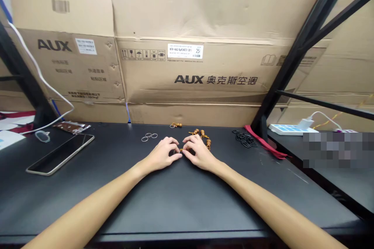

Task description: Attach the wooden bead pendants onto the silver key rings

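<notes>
My left hand [165, 153] is closed in a pinch, with what looks like a metal key ring mostly hidden between thumb and fingers. Close beside it, my right hand [199, 151] pinches the orange cord [181, 150] of a small wooden pendant; its fingers cover most of the piece. Several brown wooden gourd-shaped pendants [208, 142] with cords lie just behind and beside my right hand. Three loose metal key rings [149, 137] rest to the left of my left hand. Farther back lies a key ring with a wooden pendant [177, 125] attached.
A pile of black rings or clips [244, 139] and a red strap [265, 144] lie on the right. On the left are a phone [61, 155], a plastic packet [71, 127] and a white cable [43, 74]. Large cardboard boxes [152, 89] stand behind the black table [175, 206].
</notes>
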Demonstrator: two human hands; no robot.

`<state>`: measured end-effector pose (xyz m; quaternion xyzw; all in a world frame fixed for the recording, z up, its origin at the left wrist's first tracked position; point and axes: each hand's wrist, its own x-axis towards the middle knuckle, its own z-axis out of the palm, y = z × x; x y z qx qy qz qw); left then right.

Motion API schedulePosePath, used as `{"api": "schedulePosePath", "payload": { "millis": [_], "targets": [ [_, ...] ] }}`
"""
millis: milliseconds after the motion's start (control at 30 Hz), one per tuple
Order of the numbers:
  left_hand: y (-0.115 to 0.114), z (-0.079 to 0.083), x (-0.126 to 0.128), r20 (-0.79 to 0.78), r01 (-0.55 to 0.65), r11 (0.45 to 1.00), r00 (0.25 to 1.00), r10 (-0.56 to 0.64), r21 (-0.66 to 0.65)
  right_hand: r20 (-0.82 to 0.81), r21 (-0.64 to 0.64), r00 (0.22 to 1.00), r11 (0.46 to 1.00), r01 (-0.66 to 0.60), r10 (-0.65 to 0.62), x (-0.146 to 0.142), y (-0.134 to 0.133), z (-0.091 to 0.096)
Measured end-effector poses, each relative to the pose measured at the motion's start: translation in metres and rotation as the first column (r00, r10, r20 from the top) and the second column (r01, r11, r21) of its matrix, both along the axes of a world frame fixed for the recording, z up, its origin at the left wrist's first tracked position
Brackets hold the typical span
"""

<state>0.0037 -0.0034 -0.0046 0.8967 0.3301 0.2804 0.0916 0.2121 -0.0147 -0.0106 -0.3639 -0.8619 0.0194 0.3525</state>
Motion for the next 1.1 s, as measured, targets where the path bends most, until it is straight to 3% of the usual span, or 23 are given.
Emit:
{"api": "schedulePosePath", "payload": {
  "millis": [100, 267, 433, 500, 633, 733, 833, 1100],
  "targets": [
    [0.0, 0.0, 0.0, 0.005, 0.013, 1.0, 1.0, -0.013, 0.006, 0.012, 0.004, 1.0, 1.0, -0.019, 0.019, 0.0, -0.001, 0.0],
    [0.002, 0.001, -0.001, -0.016, 0.048, 0.999, 0.999, -0.047, 0.01, 0.017, 0.028, 0.996, 0.996, 0.088, -0.089, 0.0, 0.003, -0.003],
    [-0.001, 0.005, -0.001, -0.071, -0.055, 0.995, 0.996, 0.061, 0.087, -0.008, 0.047, 0.99, 0.989, 0.14, -0.14, 0.002, 0.003, -0.002],
    [-0.005, 0.008, 0.0, -0.115, -0.086, 0.988, 0.988, 0.102, 0.131, 0.015, 0.017, 0.991, 0.991, 0.133, -0.133, 0.003, 0.001, 0.0],
    [-0.011, 0.01, 0.002, -0.212, -0.043, 0.99, 0.975, 0.072, 0.136, 0.168, -0.063, 0.985, 0.997, 0.035, -0.024, 0.003, -0.001, 0.0],
    [-0.008, 0.005, 0.002, -0.202, -0.093, 0.985, 0.972, 0.121, 0.144, 0.197, -0.065, 0.976, 0.992, 0.108, -0.093, 0.003, 0.001, -0.004],
    [-0.002, -0.002, -0.001, -0.216, -0.141, 0.985, 0.963, 0.161, 0.104, 0.236, -0.145, 0.963, 0.975, 0.168, -0.13, 0.005, 0.005, -0.007],
    [0.001, -0.004, -0.002, -0.236, -0.15, 0.985, 0.957, 0.166, 0.087, 0.23, -0.202, 0.966, 0.966, 0.162, -0.114, 0.007, 0.008, -0.01]
  ]
}}
